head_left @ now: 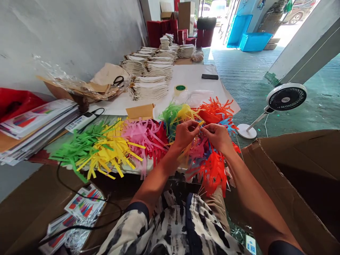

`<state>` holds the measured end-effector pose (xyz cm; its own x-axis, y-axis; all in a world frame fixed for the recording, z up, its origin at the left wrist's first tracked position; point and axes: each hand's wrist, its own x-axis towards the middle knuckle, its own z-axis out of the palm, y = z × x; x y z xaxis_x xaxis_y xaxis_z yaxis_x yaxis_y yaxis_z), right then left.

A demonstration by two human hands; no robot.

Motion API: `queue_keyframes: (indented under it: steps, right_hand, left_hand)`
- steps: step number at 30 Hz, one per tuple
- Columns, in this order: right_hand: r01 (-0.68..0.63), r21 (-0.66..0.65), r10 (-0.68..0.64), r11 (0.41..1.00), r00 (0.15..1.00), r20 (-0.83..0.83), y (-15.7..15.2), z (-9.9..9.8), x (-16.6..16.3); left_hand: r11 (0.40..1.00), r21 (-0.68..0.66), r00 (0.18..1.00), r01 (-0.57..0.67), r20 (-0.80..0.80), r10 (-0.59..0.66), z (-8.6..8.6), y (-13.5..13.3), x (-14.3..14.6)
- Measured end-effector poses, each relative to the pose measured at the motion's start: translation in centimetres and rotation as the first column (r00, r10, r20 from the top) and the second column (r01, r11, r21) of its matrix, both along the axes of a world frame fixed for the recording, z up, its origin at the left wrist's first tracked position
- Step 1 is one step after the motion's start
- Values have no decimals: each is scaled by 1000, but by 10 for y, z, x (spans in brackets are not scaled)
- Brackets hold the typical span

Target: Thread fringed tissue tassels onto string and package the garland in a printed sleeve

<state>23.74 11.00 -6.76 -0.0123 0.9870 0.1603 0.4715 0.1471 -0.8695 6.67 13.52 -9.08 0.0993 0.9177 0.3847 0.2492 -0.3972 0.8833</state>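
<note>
Apparently fastening a yellow paper strip end (201, 123) above the multicoloured paper tassels (214, 171) on the desk (191, 76): pinched closed in the left hand (188, 134), met by bunched fingertips of the right hand (217, 137). Cannot tell that grip's hold. Likely calling next for steady, fine pinching.

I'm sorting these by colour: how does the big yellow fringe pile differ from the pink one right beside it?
The yellow fringe is bright and strong in colour; the pink fringe is pale.
The yellow strips look mostly straight, while many of the pink ones bend or curl.
The yellow pile borders green fringe; the pink pile borders dark red fringe.
Both are loose bunches of narrow strips.
</note>
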Motion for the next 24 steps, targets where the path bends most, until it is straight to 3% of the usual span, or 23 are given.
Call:
queue_keyframes:
  steps: [11, 18, 24]
  right_hand:
    - [11, 6, -11, 1000, 1000, 9, -1, 1, 0]
    - [18, 28, -19, 999, 1000, 20, -3, 5, 0]
    - [13, 21, -14, 1000, 999, 34, -5, 9, 0]
  left_hand:
    - [984, 177, 982, 26, -191, 9, 1, -11, -4]
    - [998, -27, 994, 64, 93, -61, -4, -3, -3]
    - [978, -93, 944, 188, 293, -153, 1, 3, -1]
